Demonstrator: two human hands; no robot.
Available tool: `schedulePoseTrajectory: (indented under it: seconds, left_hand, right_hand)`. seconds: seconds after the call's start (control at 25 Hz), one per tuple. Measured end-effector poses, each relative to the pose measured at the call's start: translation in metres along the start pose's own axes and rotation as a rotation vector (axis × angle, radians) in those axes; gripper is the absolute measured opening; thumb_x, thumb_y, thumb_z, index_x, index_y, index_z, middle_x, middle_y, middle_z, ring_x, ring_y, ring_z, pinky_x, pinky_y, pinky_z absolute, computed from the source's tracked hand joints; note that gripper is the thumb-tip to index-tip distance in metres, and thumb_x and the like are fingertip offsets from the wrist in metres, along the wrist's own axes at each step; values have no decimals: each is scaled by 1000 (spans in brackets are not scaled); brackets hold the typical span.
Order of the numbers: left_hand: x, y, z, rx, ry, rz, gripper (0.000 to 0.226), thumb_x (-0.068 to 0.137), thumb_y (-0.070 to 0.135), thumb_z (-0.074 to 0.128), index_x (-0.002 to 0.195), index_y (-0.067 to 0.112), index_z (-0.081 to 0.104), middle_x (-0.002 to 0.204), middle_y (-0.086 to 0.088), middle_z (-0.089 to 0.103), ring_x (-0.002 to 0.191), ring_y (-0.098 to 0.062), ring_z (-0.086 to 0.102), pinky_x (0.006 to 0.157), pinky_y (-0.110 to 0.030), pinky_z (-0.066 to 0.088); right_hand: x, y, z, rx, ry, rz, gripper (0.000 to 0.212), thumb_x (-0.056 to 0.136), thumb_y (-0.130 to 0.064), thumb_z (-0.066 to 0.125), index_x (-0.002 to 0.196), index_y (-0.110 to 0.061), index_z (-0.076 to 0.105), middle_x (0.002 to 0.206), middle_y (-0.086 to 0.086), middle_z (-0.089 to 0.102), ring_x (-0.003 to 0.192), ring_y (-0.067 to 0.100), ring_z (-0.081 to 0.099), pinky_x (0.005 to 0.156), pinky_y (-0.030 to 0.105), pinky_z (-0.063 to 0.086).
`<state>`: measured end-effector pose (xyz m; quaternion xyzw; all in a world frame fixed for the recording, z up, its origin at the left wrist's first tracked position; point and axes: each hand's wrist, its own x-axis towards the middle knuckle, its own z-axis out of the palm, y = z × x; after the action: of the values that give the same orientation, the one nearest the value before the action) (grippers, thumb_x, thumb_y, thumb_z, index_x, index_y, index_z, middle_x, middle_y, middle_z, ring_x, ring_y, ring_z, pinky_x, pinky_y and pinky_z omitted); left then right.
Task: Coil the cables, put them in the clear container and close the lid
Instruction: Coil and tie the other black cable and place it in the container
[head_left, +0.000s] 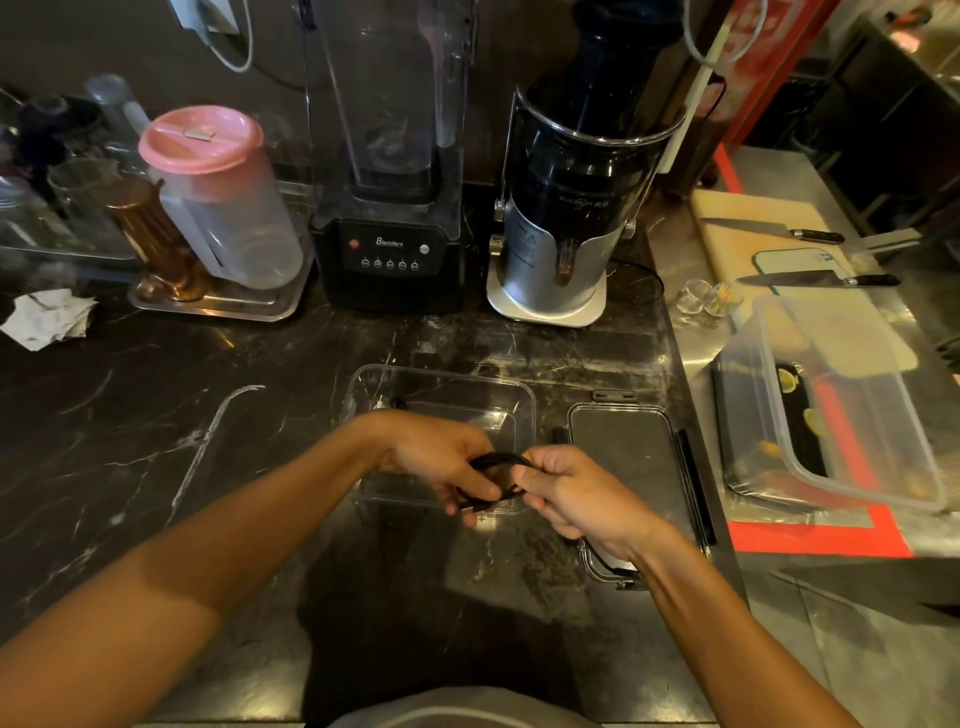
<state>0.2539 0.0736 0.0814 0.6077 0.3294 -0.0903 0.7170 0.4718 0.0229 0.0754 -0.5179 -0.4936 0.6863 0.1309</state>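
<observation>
A black cable (497, 459) is bent into a small loop between my two hands, just above the near edge of the clear container (524, 395). My left hand (441, 457) grips the loop from the left. My right hand (571, 486) pinches its right side. The container stands open on the dark marble counter. A small dark piece, perhaps another cable end, lies in its far left corner (397, 402). The clear lid (623, 441) with side clips lies flat to the right of the container, partly under my right wrist.
Behind the container stand a black blender (389, 249) and a silver juicer (561, 228). A pink-lidded jug (218, 192) sits on a metal tray at back left. A large plastic tub (831, 405), two knives (815, 279) and a cutting board lie on the steel surface at right.
</observation>
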Motion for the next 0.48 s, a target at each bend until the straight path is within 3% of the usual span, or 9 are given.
schedulePoseTrajectory:
  seconds: [0.16,0.28,0.4,0.48]
  left_hand:
    - [3,0,10,43,102,21,6,106,16,52,111,18,54,98,1,70,75,-1,65,64,-18,50]
    - [7,-5,23,50,199,45,3,106,15,48,109,15,49,92,-2,60,69,-4,53,61,-21,46]
    - [11,-12,32,152,227,66,12,106,30,49,104,18,48,88,0,51,73,-9,46,68,-31,43]
    - [13,-16,33,208,244,65,21,105,41,50,101,20,48,85,5,48,72,-6,44,67,-30,43]
  right_hand:
    - [2,0,-2,93,9,44,18,108,-18,49,97,-6,56,61,0,40,39,4,23,34,18,17]
    - [3,1,-6,210,-4,81,13,107,-12,49,103,-4,59,63,0,45,38,2,24,32,16,16]
    - [6,3,-10,216,-19,123,22,107,-12,50,111,5,64,63,0,46,37,1,24,31,16,15]
    - [7,3,-11,203,-19,141,29,107,-12,50,119,13,60,64,0,46,38,1,24,32,16,14]
